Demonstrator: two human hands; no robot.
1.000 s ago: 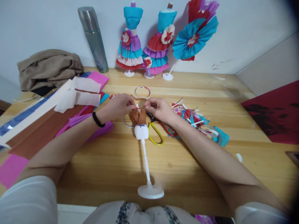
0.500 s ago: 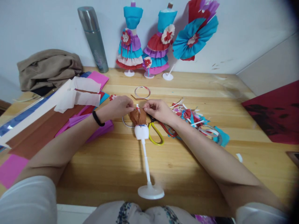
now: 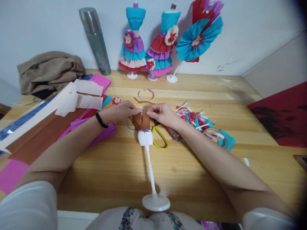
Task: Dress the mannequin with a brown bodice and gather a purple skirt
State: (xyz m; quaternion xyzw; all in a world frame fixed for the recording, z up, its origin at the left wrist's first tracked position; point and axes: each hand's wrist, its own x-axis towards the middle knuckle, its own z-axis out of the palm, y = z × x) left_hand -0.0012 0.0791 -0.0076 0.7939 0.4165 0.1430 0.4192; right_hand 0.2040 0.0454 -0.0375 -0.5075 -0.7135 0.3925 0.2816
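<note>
A: Are you reading any brand or writing from your side?

B: No, I am not finding any. The steel flask [image 3: 95, 40] at the wall is carrying only a faint pattern, too small for me to read, and the red sheet [image 3: 280, 116] at the right edge is showing dark marks which I cannot make out.

A: What is hidden or cut off?

B: The upper part of the small white mannequin stand [image 3: 150, 166] is wrapped in brown paper [image 3: 141, 121], so I am not seeing its chest. The mannequin is leaning away from me, with its round foot near the table [image 3: 115, 166] edge just before my body. The scissors [image 3: 159, 135] are lying partly under my right wrist; only the yellow and red handles are showing. The paper sheets [image 3: 48, 127] on the left are running out of the view.

A: And the hands?

B: My left hand [image 3: 120, 111] is closed in a pinch on the left top edge of the brown paper. My right hand [image 3: 161, 113] is pinching the right top edge in the same way, the other fingers curled. The two hands are almost meeting above the mannequin's neck.

A: What is around them?

B: Paper scraps [image 3: 199, 123] are lying beside the right forearm. A ring of tape [image 3: 146, 94] is lying behind the hands. Two dressed mannequins [image 3: 148, 44] and a paper fan [image 3: 199, 35] are standing at the wall, and a brown cloth [image 3: 50, 70] is lying at the far left.
</note>
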